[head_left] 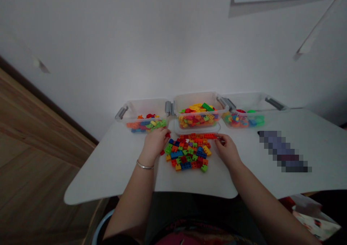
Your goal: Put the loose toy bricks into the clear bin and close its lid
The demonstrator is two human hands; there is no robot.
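Head view shows me a white surface (103, 172) by a pale wall (135, 50), with brown wood (40, 147) off to the left. Three clear boxes (195, 99) with bright toys stand at the back. Lots of little blocks (187, 159) lie on the surface between the two hands. The left hand (157, 142) is partly curled, fingertips by a red block (168, 134). The right hand (227, 147), half closed, is at the right end of a red row (210, 136). I can't tell if either is gripping.
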